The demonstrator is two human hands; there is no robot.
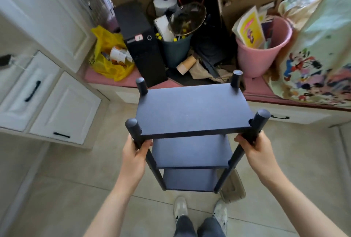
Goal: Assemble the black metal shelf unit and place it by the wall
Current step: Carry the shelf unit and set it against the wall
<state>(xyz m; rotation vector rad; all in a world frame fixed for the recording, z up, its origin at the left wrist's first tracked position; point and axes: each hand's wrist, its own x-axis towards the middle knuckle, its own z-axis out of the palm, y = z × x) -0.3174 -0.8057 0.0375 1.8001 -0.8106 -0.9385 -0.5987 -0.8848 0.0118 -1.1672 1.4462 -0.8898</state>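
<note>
Floor: pale tiles, across the near half of the scene
Cabinets: white, black handles, along the left
Printed bag: cartoon figures, bulky, far right, resting on a pink mat
Shelf unit: black, three boards on four round posts, upright at the centre over the floor, just near of the mat's edge; whether its feet touch the floor cannot be told
Cardboard box: open, far side, behind the bucket
Computer tower: black, upright on the mat, far left of the shelf unit
Bucket: pink, holding books and papers, far right of the shelf unit
Yellow bag: crumpled, just left of the tower
Bin: teal, between tower and bucket, a glass lid tilted on top
Left hand: fingers wrapped round the near left post, under the top board
Right hand: fingers wrapped round the near right post, same height
Shoes: pale pair, on the floor at the near edge
</note>
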